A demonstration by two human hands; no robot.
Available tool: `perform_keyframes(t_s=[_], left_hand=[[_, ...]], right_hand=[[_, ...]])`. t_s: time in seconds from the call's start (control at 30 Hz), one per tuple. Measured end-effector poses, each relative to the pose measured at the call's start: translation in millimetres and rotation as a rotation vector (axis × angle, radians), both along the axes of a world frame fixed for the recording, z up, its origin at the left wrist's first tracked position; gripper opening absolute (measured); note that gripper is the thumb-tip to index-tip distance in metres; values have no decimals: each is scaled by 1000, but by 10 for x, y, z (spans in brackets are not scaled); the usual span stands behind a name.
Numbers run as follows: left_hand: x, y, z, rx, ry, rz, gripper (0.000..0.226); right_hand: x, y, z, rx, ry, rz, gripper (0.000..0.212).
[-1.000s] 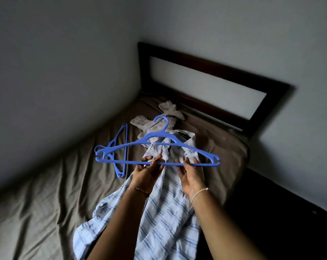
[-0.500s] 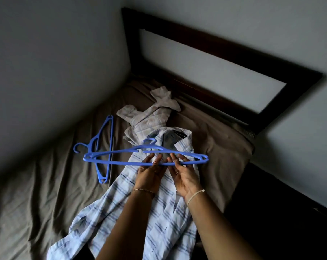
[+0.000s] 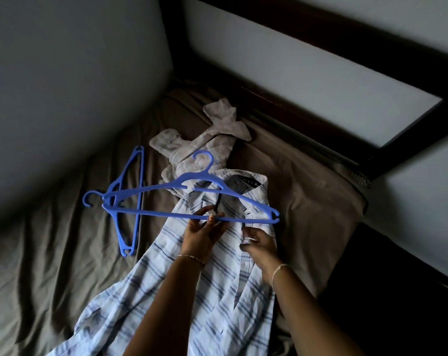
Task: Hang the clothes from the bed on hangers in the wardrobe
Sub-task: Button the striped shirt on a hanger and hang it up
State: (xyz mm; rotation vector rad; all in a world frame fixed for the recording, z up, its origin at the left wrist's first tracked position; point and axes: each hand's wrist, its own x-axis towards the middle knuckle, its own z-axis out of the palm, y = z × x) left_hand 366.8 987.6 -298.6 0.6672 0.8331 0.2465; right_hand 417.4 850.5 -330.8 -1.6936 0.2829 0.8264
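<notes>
Two blue hangers are in plain sight, along with two shirts and two hands. Doubled outlines suggest the hanger lying on the bed may be a stack, but I cannot tell.

The held hanger hovers just over the collar of the striped shirt. Its long bar runs across the bed, roughly in line with the headboard, and its hook points toward the headboard. The left hand pinches the lower bar near its middle between thumb and fingertips. The right hand rests on the striped shirt just below the collar, its fingers curled into the fabric at the front opening. Each wrist wears a thin bracelet.

The other hanger lies flat on the sheet near the bed's wall-side edge. Its long bar runs along the bed's length and its hook points toward that edge. One tip of the held hanger overlaps it.

The striped shirt lies lengthwise down the bed with its collar toward the headboard. The checked shirt lies crumpled beyond it, nearer the headboard corner, and touches the collar.
</notes>
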Motion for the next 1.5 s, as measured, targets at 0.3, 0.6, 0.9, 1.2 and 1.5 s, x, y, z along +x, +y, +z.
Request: perform_keyframes(t_s=[0.3,0.6,0.9,1.2,1.5], left_hand=[[160,303,-479,124,87,-55,19],[50,452,-758,108,110,-28,16],[24,511,-1096,140,71,-25,14],[-104,493,-1099,120,33,-29,17],[-256,496,-961,110,21,-49,17]], right_hand=[[72,-125,-626,-650,-520,589,40],[157,-145,-861,-981,-491,593,67],[217,-12,-1127,-1062,-604,415,93],[158,9,-1042,-1098,-706,567,53],[150,-72,-699,-654,-473,-167,24]])
